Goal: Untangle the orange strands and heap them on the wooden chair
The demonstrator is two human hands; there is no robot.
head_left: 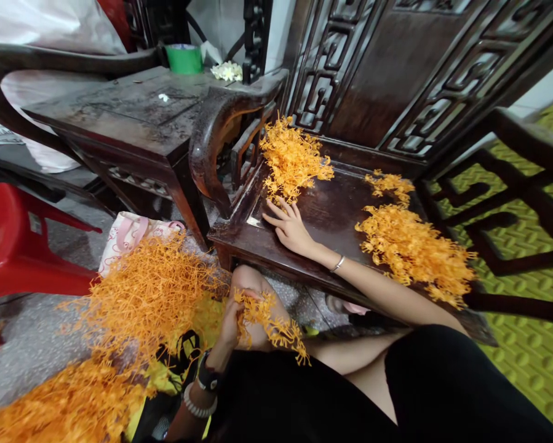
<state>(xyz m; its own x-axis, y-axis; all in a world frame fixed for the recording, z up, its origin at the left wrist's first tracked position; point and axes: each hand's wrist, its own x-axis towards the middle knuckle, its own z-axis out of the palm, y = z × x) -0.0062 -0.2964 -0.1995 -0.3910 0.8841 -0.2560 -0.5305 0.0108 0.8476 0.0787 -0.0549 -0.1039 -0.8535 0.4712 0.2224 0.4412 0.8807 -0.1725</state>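
My left hand (pixel 230 321) is closed around a small bunch of orange plastic flower pieces (pixel 276 323), held above my lap with curly ends hanging to the right. My right hand (pixel 293 231), fingers spread, reaches over the dark wooden chair seat (pixel 336 212). Its fingertips are at the lower edge of a heap of orange flower pieces (pixel 292 157); whether they touch it I cannot tell. Toward the seat's right side lie a larger orange pile (pixel 414 249) and a smaller one (pixel 390 186). Beside my left arm, a big tangled orange heap (pixel 151 289) rises from the floor.
Another orange mass (pixel 59 406) fills the lower left. A red plastic stool (pixel 8 240) and a white-and-pink bag (pixel 128 234) stand at left. The wooden side table (pixel 119 111) bears a green tape roll (pixel 184 59) and white flower pieces (pixel 227 71). The chair's carved armrest (pixel 221 129) rises beside the seat.
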